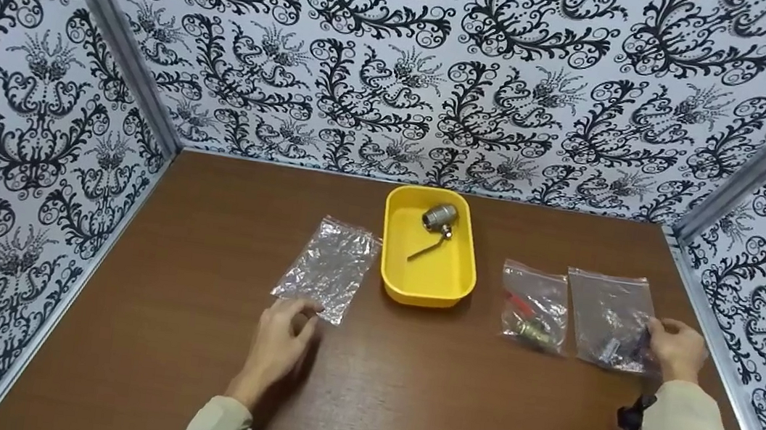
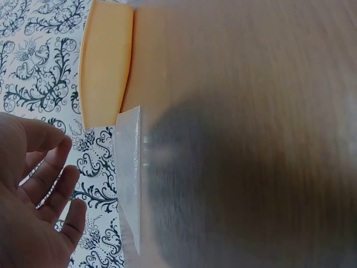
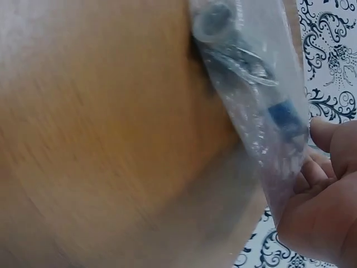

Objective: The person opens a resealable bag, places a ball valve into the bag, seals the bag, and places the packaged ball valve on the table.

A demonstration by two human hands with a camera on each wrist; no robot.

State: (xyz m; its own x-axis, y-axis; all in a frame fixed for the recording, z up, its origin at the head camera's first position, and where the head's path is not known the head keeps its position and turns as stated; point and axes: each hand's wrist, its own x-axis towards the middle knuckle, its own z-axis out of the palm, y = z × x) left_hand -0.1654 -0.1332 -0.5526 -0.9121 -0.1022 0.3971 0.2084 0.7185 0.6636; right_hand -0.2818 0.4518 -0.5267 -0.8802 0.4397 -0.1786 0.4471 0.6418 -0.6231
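Pinching the rightmost zip bag (image 1: pixel 609 308) of three is the right hand (image 1: pixel 678 350); the left hand (image 1: pixel 279 337) hangs loose near the leftmost bag (image 1: pixel 330 260); one yellow tray (image 1: pixel 424 299) holds one metal fitting (image 1: pixel 439 217).

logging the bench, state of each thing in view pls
yellow tray, upright, open-topped
metal fitting, lying in the yellow tray
bent rod, in the yellow tray, attachment unclear
left bag, flat, looks empty
middle bag, has contents, closure unclear
right bag, has contents, closure unclear
left hand, loosely curved, holding nothing
right hand, at the right bag's edge, grip unclear
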